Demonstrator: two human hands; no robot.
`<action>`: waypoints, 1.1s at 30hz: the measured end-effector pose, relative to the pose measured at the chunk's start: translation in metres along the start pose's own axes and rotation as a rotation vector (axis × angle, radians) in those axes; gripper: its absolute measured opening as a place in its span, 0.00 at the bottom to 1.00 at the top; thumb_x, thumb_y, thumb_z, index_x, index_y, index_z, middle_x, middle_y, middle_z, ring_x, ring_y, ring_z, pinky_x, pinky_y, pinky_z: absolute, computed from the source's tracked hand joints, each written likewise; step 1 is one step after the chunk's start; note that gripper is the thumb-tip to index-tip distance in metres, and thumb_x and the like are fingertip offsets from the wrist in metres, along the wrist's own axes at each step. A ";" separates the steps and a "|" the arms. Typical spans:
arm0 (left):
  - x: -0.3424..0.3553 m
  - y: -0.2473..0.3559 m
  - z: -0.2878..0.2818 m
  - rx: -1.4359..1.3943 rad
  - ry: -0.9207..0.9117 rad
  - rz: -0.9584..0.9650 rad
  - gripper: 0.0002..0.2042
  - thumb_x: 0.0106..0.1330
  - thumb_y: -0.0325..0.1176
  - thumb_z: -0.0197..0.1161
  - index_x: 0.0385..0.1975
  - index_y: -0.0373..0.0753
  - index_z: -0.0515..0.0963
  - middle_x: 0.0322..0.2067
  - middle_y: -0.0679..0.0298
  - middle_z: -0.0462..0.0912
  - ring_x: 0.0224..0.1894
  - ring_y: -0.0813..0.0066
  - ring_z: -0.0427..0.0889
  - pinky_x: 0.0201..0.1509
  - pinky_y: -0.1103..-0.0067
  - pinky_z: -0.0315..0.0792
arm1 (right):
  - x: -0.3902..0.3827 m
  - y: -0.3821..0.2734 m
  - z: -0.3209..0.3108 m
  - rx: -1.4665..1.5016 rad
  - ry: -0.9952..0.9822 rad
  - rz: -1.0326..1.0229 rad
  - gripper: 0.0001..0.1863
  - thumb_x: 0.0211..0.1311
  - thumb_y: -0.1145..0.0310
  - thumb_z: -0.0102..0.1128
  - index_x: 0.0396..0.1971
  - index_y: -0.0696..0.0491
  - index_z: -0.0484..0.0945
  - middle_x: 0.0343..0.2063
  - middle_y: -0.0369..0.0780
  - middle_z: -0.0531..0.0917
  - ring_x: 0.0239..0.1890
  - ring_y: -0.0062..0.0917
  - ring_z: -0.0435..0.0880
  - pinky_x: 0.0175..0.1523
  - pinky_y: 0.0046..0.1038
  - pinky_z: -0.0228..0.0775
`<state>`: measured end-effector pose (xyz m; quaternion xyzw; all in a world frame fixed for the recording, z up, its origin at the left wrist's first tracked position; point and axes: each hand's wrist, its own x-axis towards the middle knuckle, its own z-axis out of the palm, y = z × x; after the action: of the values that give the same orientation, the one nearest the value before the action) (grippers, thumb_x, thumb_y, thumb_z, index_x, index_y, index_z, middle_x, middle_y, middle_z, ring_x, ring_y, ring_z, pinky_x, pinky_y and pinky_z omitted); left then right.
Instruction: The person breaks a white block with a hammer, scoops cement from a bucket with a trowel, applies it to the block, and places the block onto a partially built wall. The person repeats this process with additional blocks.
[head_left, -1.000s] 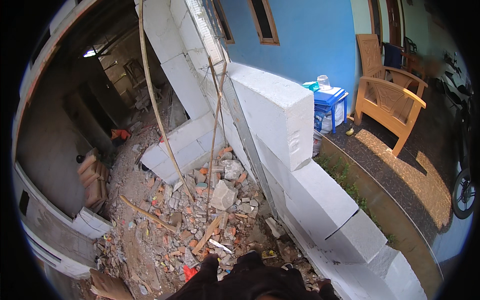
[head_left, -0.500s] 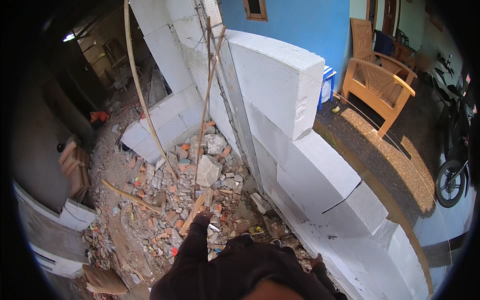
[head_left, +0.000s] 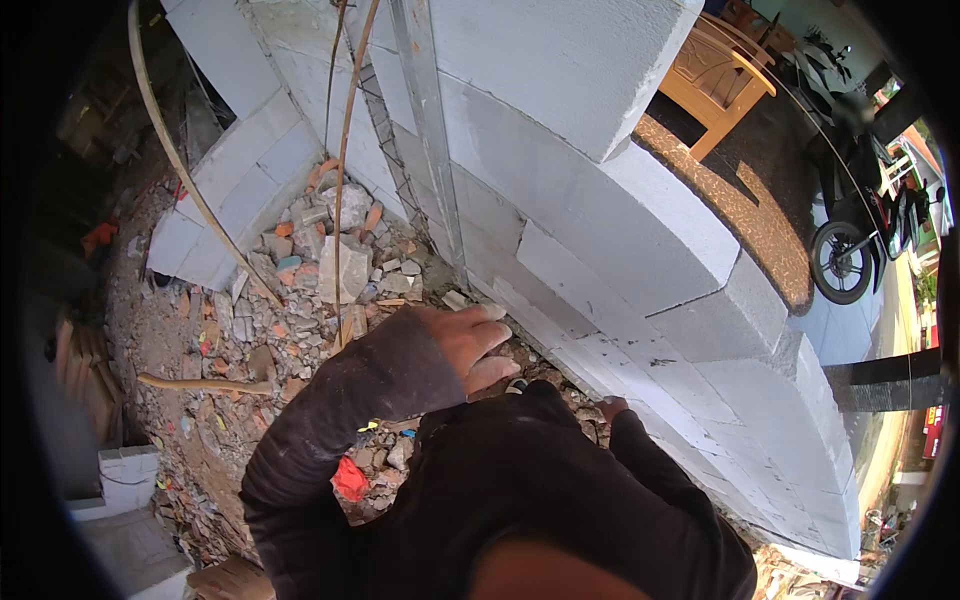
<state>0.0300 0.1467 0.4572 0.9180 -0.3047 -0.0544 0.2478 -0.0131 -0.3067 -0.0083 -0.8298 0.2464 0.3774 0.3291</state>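
Observation:
My left hand [head_left: 470, 345] reaches across in front of my body, its dusty fingers spread and holding nothing. It hovers above the rubble close to the white block wall [head_left: 560, 270]; I cannot tell whether it touches anything. Low on the right, my right hand [head_left: 612, 407] hangs beside the wall's lower blocks, small in view, its fingers mostly hidden. Dark sleeves cover both arms. A thick white block [head_left: 560, 60] forms the wall's top course. An upright metal strip [head_left: 425, 130] runs down the wall near a steel lattice [head_left: 385, 130] set in a joint.
Broken concrete and brick rubble [head_left: 220, 340] covers the ground. A bent wooden pole [head_left: 170, 150] and a thin rod [head_left: 345, 170] lean upward from it. A low block wall [head_left: 240, 190] stands behind. Beyond the wall are a wooden chair [head_left: 710, 85] and a motorbike [head_left: 845, 260].
My left hand has risen from low over the rubble and swung right, toward the wall. The view has turned right and closer to the wall. My right hand stays low beside it.

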 end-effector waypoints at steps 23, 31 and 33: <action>-0.052 -0.127 0.060 -1.118 0.025 -0.396 0.19 0.66 0.41 0.46 0.49 0.33 0.69 0.45 0.52 0.76 0.48 0.64 0.76 0.52 0.75 0.67 | -0.101 0.008 0.084 0.550 0.154 0.247 0.28 0.51 0.66 0.59 0.44 0.73 0.63 0.27 0.47 0.79 0.23 0.32 0.81 0.23 0.28 0.76; -0.298 -0.270 0.302 -1.061 0.071 -1.309 0.21 0.64 0.33 0.50 0.57 0.39 0.61 0.23 0.58 0.79 0.21 0.70 0.79 0.19 0.77 0.71 | -0.111 0.089 0.134 -0.158 0.088 0.059 0.26 0.53 0.48 0.50 0.41 0.55 0.76 0.40 0.56 0.76 0.46 0.44 0.74 0.51 0.36 0.64; -0.329 -0.282 0.318 -1.160 0.370 -1.244 0.32 0.57 0.30 0.58 0.61 0.38 0.52 0.34 0.52 0.78 0.33 0.61 0.80 0.33 0.71 0.75 | -0.098 0.088 0.146 0.126 0.053 0.282 0.24 0.53 0.48 0.50 0.40 0.51 0.77 0.40 0.56 0.75 0.45 0.45 0.74 0.50 0.36 0.64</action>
<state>-0.1653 0.4005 0.0256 0.6407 0.3731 -0.1765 0.6474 -0.1968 -0.2425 -0.0360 -0.7743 0.3923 0.3818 0.3174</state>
